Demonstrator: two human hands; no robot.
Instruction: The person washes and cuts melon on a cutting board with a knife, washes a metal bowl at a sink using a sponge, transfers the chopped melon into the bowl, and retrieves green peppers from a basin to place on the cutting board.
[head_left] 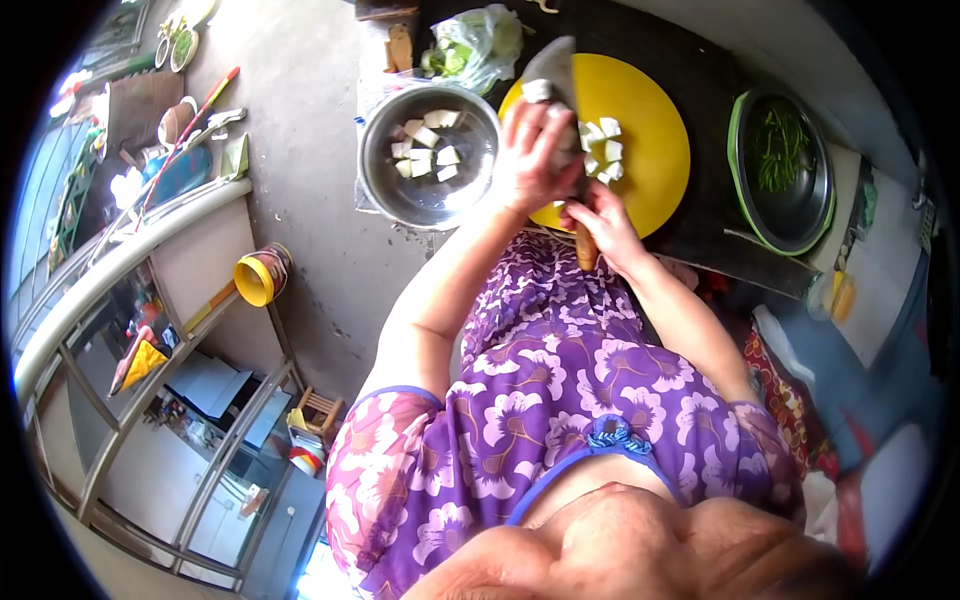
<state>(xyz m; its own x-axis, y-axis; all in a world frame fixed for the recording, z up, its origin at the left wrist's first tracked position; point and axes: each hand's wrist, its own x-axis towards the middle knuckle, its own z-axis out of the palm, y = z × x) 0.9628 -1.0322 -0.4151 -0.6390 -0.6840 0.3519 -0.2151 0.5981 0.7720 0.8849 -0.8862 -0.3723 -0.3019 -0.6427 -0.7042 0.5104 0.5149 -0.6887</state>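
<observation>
In the head view my right hand [608,228] is closed around a knife [586,248] with a wooden handle. Its broad blade points away from me over the left part of a round yellow cutting board [655,150]. My left hand [535,155] curls against the blade, holding white vegetable pieces [537,91] to it; the exact grip is partly hidden. More white cubes [612,152] lie on the board just right of the blade. To the left, a metal bowl [475,190] holds several similar white chunks [421,160], some with pale green edges.
Behind the bowl lies a clear plastic bag [490,45] with green leaves. A dark basin [765,215] with a green rim, holding long green vegetables [783,150], stands right of the board. A yellow bucket [258,280] is beside a metal railing [90,400] at left.
</observation>
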